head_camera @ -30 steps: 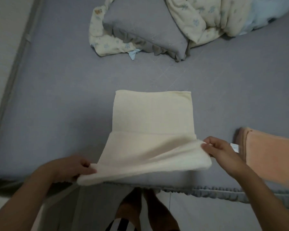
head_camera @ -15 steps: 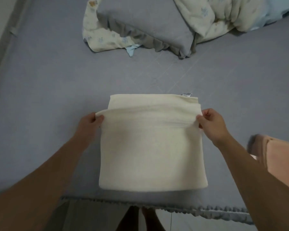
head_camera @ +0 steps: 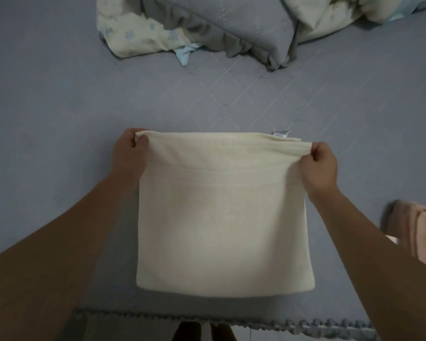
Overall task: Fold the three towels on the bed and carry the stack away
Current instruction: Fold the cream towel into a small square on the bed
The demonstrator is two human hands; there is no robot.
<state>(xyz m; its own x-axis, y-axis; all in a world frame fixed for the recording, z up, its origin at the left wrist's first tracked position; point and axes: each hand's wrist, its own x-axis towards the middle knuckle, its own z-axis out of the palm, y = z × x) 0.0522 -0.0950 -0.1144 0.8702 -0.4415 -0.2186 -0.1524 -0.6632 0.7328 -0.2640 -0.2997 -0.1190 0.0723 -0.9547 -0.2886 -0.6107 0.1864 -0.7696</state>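
A cream towel point(head_camera: 221, 217) lies folded over on the grey bed point(head_camera: 59, 119), its upper layer drawn to the far edge. My left hand point(head_camera: 129, 153) pinches the far left corner of that layer. My right hand point(head_camera: 319, 166) pinches the far right corner. A small grey label point(head_camera: 280, 134) sticks out at the far right edge. A folded peach towel point(head_camera: 413, 230) lies at the right, cut off by the frame. No third towel is in view.
A grey frilled pillow point(head_camera: 231, 28) and a crumpled floral quilt point(head_camera: 143, 33) lie at the far side of the bed. The bed's frilled near edge point(head_camera: 256, 323) runs along the bottom, with my feet below it.
Both hands have carried the towel's near edge up and away from me, laying it over the far half until it meets the far edge.
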